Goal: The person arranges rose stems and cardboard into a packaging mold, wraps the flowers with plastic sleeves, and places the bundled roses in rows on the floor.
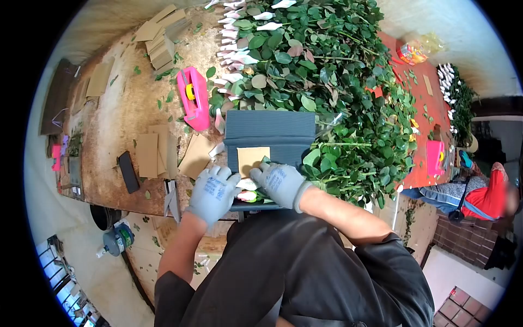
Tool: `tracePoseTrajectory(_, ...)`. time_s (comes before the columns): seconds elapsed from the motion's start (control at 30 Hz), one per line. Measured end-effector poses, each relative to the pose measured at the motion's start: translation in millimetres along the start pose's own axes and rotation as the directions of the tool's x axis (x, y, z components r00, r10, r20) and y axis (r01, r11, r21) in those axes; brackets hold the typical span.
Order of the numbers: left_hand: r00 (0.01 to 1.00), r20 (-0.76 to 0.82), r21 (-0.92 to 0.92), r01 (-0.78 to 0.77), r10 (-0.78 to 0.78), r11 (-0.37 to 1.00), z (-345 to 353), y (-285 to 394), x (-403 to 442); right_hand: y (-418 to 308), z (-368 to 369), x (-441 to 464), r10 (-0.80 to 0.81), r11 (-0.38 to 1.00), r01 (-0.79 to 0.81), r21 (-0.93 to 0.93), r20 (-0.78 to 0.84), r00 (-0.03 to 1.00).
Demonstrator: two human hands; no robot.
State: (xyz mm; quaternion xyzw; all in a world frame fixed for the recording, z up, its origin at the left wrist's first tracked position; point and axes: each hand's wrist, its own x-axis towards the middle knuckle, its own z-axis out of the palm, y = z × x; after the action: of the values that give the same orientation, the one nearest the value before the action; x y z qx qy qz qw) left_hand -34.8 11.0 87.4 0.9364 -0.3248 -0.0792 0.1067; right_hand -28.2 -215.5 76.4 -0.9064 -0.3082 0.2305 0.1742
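Right by the near edge of the counter point(122, 122), both hands are in grey gloves, working over a dark ridged mat point(271, 124). Left hand point(212, 192) is half open, fingers bent loosely at the mat's left edge. Right hand point(279, 182) is also partly curled, fingers at the near right corner of a tan cardboard piece point(253, 158) lying flat on the mat. Can't tell if either one is really gripping anything, the palms are hidden.

Writing-wise, both gloves have dark blue print on the back, way too small to read. Same deal with the red and yellow package point(412, 53) up by the counter's far right corner.

As for the stuff itself: the cardboard is plain, smooth and roughly square. Just nearer than it, between the hands, there's a white, pink and green flower bundle point(248, 196), partly covered by the fingers. A big heap of leafy rose stems point(327, 71) runs from the far edge down the mat's right side, whitish tapered heads pointing left. Hot pink tape dispenser point(194, 101) with a yellow roll sits just past the mat's far left corner.
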Motion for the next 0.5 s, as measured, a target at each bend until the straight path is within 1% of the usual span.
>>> tracePoseTrajectory(0.03,1.000,-0.001,0.003,0.000,0.000,1.000,4,-3,1,0,2,0,0.000,1.000,-0.001,-0.011,-0.016,1.000)
tracePoseTrajectory(0.1,0.988,0.137,0.142,-0.085,0.065,0.986,7,-9,0,1,5,0,0.000,1.000,-0.001,-0.023,-0.038,0.999)
tracePoseTrajectory(0.13,0.988,0.136,0.146,-0.087,0.068,0.985,7,-11,-2,1,7,0,-0.006,1.000,0.005,-0.014,-0.061,0.998)
tracePoseTrajectory(0.17,0.993,0.093,0.130,-0.081,0.070,0.988,6,-12,-4,1,8,0,-0.011,1.000,0.010,-0.006,-0.084,0.996)
tracePoseTrajectory(0.2,0.996,0.048,0.114,-0.075,0.070,0.991,5,-15,-7,0,6,0,-0.011,1.000,0.010,-0.009,-0.088,0.996)
tracePoseTrajectory(0.23,0.996,0.046,0.117,-0.076,0.071,0.990,5,-21,-10,-1,4,0,0.002,1.000,-0.002,0.000,-0.062,0.998)
tracePoseTrajectory(0.3,0.999,0.012,0.290,0.046,-0.052,0.956,4,-38,-20,-2,2,0,0.013,1.000,-0.013,0.004,-0.042,0.999)
tracePoseTrajectory(0.33,0.999,0.009,0.293,0.047,-0.052,0.955,2,-53,-31,-3,2,0,0.015,1.000,-0.016,-0.008,-0.035,0.999)
tracePoseTrajectory(0.37,0.968,0.004,0.276,0.240,-0.251,0.931,1,-69,-45,-4,3,-2,0.019,1.000,-0.019,-0.020,-0.027,0.999)
tracePoseTrajectory(0.4,0.897,0.001,0.256,0.426,-0.441,0.868,0,-76,-53,-5,2,-2,0.017,1.000,-0.018,-0.022,-0.030,0.999)
tracePoseTrajectory(0.43,0.897,-0.004,0.257,0.427,-0.441,0.867,-13,-62,-50,-6,1,-2,-0.003,0.998,0.002,-0.066,-0.010,1.000)
tracePoseTrajectory(0.47,0.934,-0.050,0.223,0.357,-0.355,0.907,-25,-42,-47,-8,1,-1,-0.022,0.994,0.023,-0.107,0.012,1.000)
tracePoseTrajectory(0.5,0.959,-0.097,0.194,0.281,-0.266,0.940,-36,-21,-42,-10,1,-2,-0.024,0.994,0.025,-0.107,0.009,1.000)
